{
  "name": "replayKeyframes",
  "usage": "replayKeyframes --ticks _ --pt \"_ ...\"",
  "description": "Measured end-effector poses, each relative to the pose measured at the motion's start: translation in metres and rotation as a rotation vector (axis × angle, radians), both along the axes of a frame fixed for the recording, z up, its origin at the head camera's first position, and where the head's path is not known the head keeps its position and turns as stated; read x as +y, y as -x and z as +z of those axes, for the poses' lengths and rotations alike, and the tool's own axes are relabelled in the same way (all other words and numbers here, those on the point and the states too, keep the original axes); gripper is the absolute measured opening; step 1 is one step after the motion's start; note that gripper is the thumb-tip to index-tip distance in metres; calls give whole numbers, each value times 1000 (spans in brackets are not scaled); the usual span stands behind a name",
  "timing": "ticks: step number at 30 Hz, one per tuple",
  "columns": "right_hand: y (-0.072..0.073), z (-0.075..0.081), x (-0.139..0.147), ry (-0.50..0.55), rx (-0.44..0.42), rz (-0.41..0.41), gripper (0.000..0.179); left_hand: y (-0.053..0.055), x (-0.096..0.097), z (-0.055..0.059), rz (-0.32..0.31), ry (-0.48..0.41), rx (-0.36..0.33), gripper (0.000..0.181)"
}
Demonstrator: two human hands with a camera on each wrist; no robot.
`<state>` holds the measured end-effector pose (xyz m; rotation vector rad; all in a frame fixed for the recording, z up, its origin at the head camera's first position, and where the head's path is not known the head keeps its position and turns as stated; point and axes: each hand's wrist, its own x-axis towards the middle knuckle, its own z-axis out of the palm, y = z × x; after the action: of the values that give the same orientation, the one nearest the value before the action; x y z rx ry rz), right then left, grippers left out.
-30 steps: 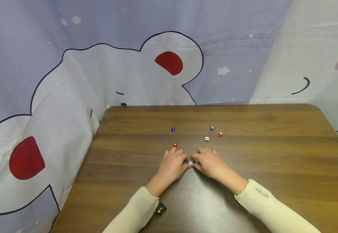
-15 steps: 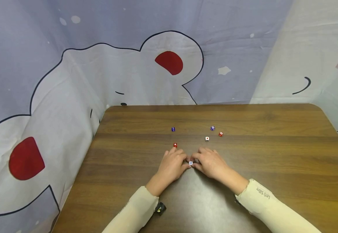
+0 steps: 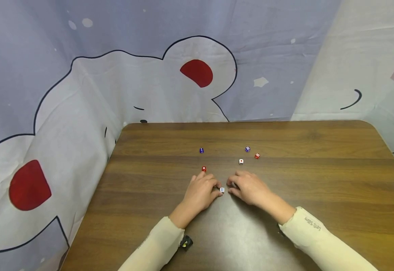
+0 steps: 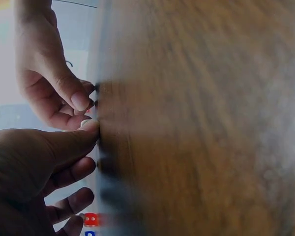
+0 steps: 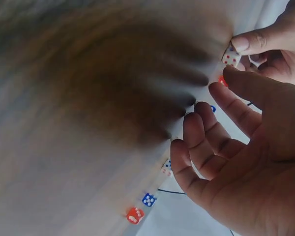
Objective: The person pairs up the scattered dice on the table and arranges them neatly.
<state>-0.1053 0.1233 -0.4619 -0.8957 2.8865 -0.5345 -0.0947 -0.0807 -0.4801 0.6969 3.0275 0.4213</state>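
So the right hand (image 3: 248,187) has just backed off, its fingers loosely bent around nothing with a small gap to the white die (image 3: 222,190). The left hand (image 3: 200,192) hasn't let go: it's pinching that die between thumb and finger, down at the bench (image 3: 319,180). I'd read that as the left hand doing the steadying alone now, with the right free for something else. Just past the left fingertips there's the near red die (image 3: 203,169), can't tell if they touch. Further out sits the other white die (image 3: 241,162), then the far red die (image 3: 257,156), with the left-side blue die (image 3: 201,150) and right-side blue die (image 3: 247,149) furthest back, none of those four being held.
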Motion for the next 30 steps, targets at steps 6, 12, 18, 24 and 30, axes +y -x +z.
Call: replayKeyframes --ticks 6,12,18,24,30 --pt "4 2 11 19 -49 -46 16 0 1 0 -3 -11 -9 21" --pt "9 2 24 49 -68 -79 19 0 1 -1 -10 -21 -1 20" --pt "15 1 32 78 -87 -116 21 1 1 0 -12 -36 -9 19" --pt "20 -1 41 87 -93 -143 23 1 1 -1 -5 -46 -32 19" --pt "25 -1 49 88 -103 -170 27 2 1 -3 4 -53 -44 19"
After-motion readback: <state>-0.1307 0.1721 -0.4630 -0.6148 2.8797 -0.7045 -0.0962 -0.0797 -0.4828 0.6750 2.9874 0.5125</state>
